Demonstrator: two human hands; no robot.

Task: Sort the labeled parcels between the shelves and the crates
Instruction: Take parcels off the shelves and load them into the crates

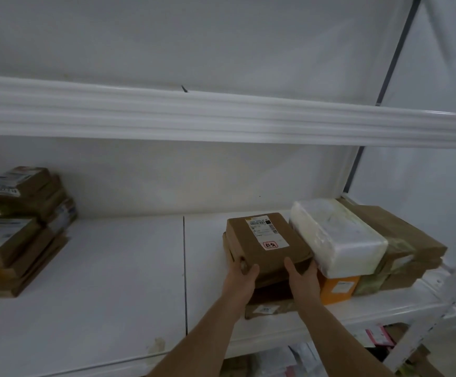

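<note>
Both hands, left hand [244, 277] and right hand [301, 278], grip the near edge of a brown cardboard parcel [266, 243] near the right end of the white metal shelf [112, 281].

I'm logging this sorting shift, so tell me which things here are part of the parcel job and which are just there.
Part of the job:
- brown labeled parcel, gripped by left hand and right hand
- white wrapped parcel
- orange parcel
- left parcel stack
- shelf

Just there:
- upper shelf beam
- back wall

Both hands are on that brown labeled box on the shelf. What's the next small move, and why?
Probably lift the brown box straight up slightly. The left hand and right hand grip its near edge, it rests on another parcel, and the white wrapped parcel crowds its right side.
</note>
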